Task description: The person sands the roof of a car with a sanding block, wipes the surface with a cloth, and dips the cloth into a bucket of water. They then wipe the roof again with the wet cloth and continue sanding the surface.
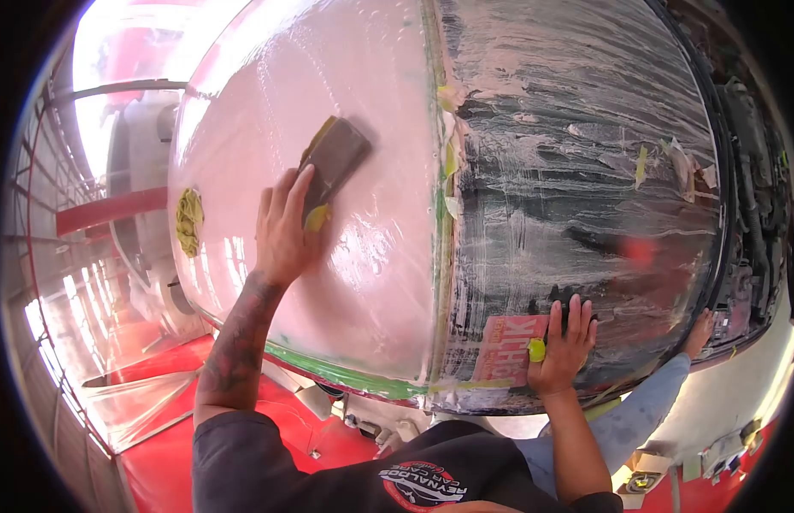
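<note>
My left hand grips a dark sanding block, which lies flat on the wet, pale pink car roof. Yellow material covers the thumb of that hand. On the dark, streaked windshield, my right hand rests with its fingers spread and nothing in it. Its thumb also wears a yellow covering. A red sticker with pale letters sits beside that thumb, partly hidden by the hand.
Ragged green and yellow masking tape runs between roof and windshield. A crumpled yellow-green cloth lies at the roof's far left. My jeans leg leans by the car's lower right, with a foot at its edge. Red floor shows below.
</note>
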{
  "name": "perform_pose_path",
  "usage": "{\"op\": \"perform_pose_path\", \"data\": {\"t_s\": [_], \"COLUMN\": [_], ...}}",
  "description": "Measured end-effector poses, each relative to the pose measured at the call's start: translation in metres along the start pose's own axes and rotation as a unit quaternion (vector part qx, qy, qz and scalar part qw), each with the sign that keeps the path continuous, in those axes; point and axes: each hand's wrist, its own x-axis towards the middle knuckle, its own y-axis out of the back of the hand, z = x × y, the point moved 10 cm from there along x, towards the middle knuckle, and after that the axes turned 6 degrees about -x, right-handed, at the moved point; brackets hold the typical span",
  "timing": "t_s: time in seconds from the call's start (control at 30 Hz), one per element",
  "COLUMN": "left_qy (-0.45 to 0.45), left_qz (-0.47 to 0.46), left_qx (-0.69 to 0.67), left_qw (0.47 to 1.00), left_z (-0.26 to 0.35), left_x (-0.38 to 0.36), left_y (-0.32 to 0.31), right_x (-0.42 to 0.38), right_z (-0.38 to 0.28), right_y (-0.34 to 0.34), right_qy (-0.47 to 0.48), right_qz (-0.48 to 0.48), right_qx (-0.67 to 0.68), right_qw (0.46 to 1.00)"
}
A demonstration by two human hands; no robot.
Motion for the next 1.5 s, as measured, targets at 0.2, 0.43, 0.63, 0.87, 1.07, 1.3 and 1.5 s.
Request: {"op": "perform_pose_path", "data": {"t_s": [0.2, 0.43, 0.63, 0.87, 1.07, 1.3, 1.5], "left_qy": [0.173, 0.024, 0.053, 0.175, -0.005, 0.194, 0.095], "left_qz": [0.038, 0.005, 0.040, 0.038, -0.033, 0.044, 0.056], "left_qx": [0.060, 0.021, 0.053, 0.083, 0.037, 0.063, 0.041], "left_qw": [0.982, 0.999, 0.996, 0.980, 0.999, 0.978, 0.993], "left_z": [-0.201, 0.014, -0.112, -0.177, -0.007, -0.232, -0.072], "left_x": [0.153, -0.047, 0.036, 0.087, -0.087, 0.118, 0.023], "left_y": [-0.028, 0.001, -0.001, -0.009, 0.009, -0.015, -0.004], "right_x": [-0.002, -0.001, 0.000, 0.001, -0.002, -0.002, 0.004], "right_z": [-0.003, -0.002, 0.001, -0.001, 0.001, -0.001, -0.003], "right_y": [0.000, 0.004, 0.002, 0.004, 0.000, 0.001, 0.004], "right_qy": [0.001, 0.006, 0.004, 0.001, 0.006, 0.004, 0.010], "right_qz": [-0.001, -0.001, 0.006, 0.004, 0.006, 0.003, -0.003], "right_qx": [0.003, 0.002, -0.002, -0.002, -0.010, -0.009, -0.014], "right_qw": [1.000, 1.000, 1.000, 1.000, 1.000, 1.000, 1.000]}}
